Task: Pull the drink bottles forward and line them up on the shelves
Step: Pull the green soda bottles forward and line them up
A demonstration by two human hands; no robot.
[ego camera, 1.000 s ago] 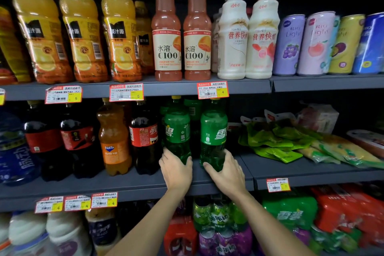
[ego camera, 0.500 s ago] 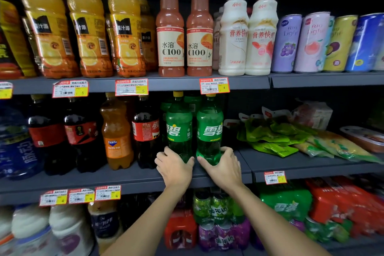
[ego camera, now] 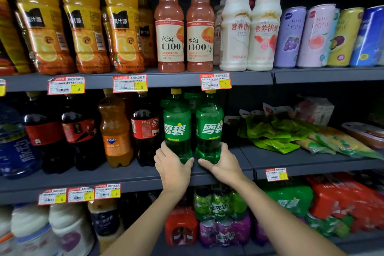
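**Item:** two green bottles, middle shelf [ego camera: 128, 178]. Left bottle [ego camera: 177, 131] and right bottle [ego camera: 208, 131] stand upright, side by side, almost touching, labels to the front.

**Hands:** the left hand [ego camera: 173, 169] curls round the left bottle's base and the right hand [ego camera: 225, 167] round the right bottle's. Their thumbs lie close together in front.

**Change:** a second ago both bottles stand deeper in. Now they sit forward, about level with the cola [ego camera: 145, 129]. The pull on this pair looks nearly done, with only squaring to the lip remaining.

**Edges:** the bases are near the front lip but not over it, so little forward margin is left.

**Room:**
- The cola is just beside the left bottle.
- Bare shelf lies to the right, before the snack packs [ego camera: 270, 133].
- The caps sit close under the upper shelf [ego camera: 182, 78], so sliding suits better than lifting.
- A rear bottle [ego camera: 192, 100] stands behind the pair, not yet brought forward.
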